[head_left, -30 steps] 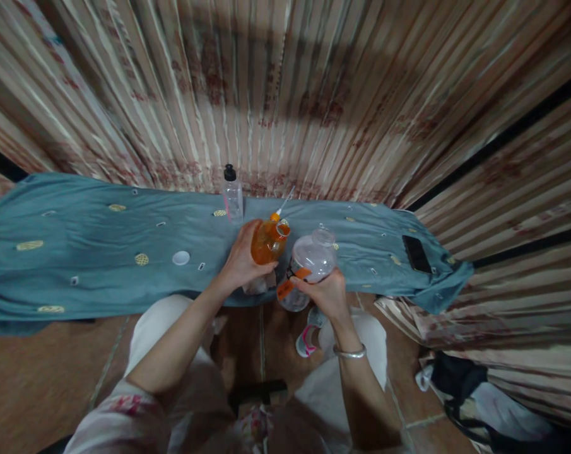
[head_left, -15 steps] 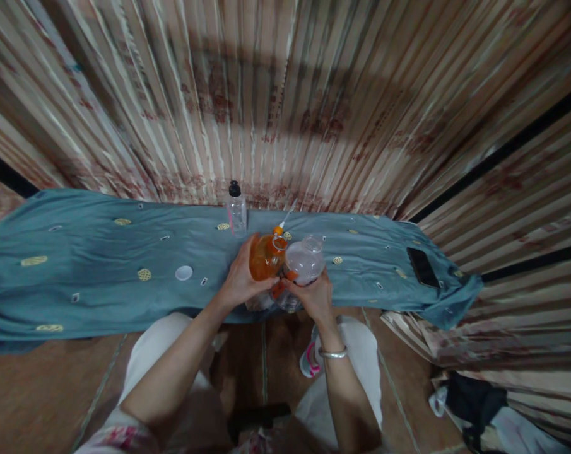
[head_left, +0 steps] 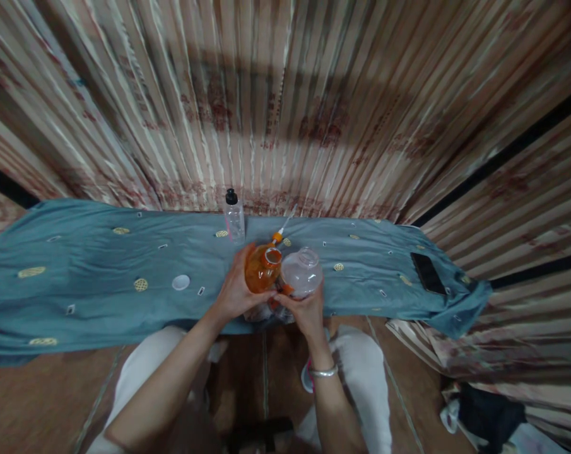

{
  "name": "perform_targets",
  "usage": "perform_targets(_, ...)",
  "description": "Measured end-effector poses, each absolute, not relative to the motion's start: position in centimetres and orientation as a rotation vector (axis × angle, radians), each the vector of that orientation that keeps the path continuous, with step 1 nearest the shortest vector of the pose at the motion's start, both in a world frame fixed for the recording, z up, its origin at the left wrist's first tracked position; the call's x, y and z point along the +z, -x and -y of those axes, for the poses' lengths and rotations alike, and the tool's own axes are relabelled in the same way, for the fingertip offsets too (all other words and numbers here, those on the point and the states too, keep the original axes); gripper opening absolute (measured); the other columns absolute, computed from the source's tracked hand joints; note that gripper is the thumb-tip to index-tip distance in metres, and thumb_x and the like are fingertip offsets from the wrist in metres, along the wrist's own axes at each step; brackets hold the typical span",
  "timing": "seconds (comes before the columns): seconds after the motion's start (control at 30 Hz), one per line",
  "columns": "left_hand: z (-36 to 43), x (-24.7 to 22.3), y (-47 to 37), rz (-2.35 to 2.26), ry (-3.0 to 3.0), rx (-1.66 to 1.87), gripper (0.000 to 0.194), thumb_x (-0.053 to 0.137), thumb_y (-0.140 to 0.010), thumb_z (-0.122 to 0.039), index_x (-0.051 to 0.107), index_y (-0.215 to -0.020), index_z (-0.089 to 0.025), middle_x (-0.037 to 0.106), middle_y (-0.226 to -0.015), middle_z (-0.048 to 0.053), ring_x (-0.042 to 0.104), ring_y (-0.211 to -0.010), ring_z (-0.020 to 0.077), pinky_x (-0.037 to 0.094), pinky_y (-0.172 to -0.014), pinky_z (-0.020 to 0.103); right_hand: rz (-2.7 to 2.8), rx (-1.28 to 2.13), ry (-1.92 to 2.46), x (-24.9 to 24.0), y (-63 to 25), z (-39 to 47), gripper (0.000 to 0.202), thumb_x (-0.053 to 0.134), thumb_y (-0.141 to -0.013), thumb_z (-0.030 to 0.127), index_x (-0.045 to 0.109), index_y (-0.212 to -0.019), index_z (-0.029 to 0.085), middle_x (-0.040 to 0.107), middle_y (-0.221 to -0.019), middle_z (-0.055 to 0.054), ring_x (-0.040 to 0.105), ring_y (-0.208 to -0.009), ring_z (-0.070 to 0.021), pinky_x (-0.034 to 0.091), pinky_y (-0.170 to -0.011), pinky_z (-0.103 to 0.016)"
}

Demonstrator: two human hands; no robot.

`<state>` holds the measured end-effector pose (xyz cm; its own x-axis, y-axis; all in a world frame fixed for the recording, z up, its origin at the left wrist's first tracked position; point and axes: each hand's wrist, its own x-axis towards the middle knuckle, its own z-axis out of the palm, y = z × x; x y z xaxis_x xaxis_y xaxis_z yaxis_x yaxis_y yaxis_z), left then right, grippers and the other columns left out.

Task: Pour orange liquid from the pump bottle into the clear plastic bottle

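My left hand (head_left: 235, 284) is wrapped round an uncapped bottle of orange liquid (head_left: 261, 271). Beside it, my right hand (head_left: 308, 309) grips a clear uncapped bottle (head_left: 303, 272), whose contents I cannot make out. The two bottles stand close together with their mouths upward, and my thumbs meet in front of them. Their lower parts are hidden by my hands. Just behind lies an orange-and-white pump top with a tube (head_left: 279, 234). A clear bottle with a black cap (head_left: 235, 217) stands upright at the back of the table.
A blue patterned cloth (head_left: 100, 265) covers the long table. On it lie a white round lid (head_left: 180, 282) at left and a black phone (head_left: 428, 273) at right. Pleated curtains (head_left: 285, 107) hang behind. Dark clothing (head_left: 488, 413) lies low at the right.
The camera view has shifted slightly, so the table sits lower. Both bottles tilt a little differently, with the orange one's mouth turned more toward me. My grip on each stays.
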<state>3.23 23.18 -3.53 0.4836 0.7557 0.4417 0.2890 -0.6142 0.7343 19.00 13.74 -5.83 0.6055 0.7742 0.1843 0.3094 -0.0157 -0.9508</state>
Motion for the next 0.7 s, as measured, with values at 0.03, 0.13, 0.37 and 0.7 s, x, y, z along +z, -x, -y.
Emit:
perform_targets(0.03, -23.1, -3.5, -3.2, -0.872, -2.155, 1.041, 0.102, 0.083, -0.061, -0.047, 0.027, -0.141, -0.019, 0.045, -0.140, 0.017, 0.047, -0.131, 0.0338, 0.038, -0.111, 0.053, 0.918, 0.474, 1.597, -5.9, -19.1, -13.9, 0.106, 0.082, -0.052, 0.046, 0.033, -0.140, 0.012, 0.068, -0.118, -0.015, 0.065, -0.099, -0.0257, 0.053, -0.083, -0.037)
perform_targets(0.13, -23.0, -3.3, -3.4, -0.878, -2.195, 1.042, 0.093, 0.078, -0.065, -0.039, 0.028, -0.140, -0.019, 0.047, -0.137, 0.016, 0.049, -0.129, 0.0323, 0.040, -0.110, 0.052, 0.903, 0.520, 1.587, -5.7, -19.7, -14.2, 0.088, 0.080, -0.053, 0.044, 0.047, -0.128, 0.013, 0.070, -0.112, -0.013, 0.066, -0.097, -0.0259, 0.052, -0.085, -0.040)
perform_targets(0.37, -22.6, -3.4, -4.6, -0.966, -2.178, 1.043, 0.087, 0.073, -0.064, -0.032, 0.030, -0.139, -0.020, 0.048, -0.136, 0.014, 0.051, -0.127, 0.0317, 0.043, -0.108, 0.050, 1.063, 0.635, 1.533, -3.0, -22.1, -12.6, 0.074, 0.082, -0.055, 0.040, 0.055, -0.119, 0.015, 0.072, -0.109, -0.012, 0.068, -0.096, -0.0271, 0.053, -0.087, -0.042)
perform_targets(0.7, -21.3, -2.9, -5.5, -0.942, -2.180, 1.052, 0.088, 0.074, -0.060, -0.029, 0.032, -0.136, -0.018, 0.053, -0.130, 0.014, 0.054, -0.121, 0.0316, 0.046, -0.104, 0.048, 1.548, 0.670, 1.702, 1.9, -27.5, -10.3, 0.078, 0.079, -0.056, 0.040, 0.049, -0.123, 0.016, 0.073, -0.103, -0.011, 0.069, -0.093, -0.0295, 0.055, -0.079, -0.041)
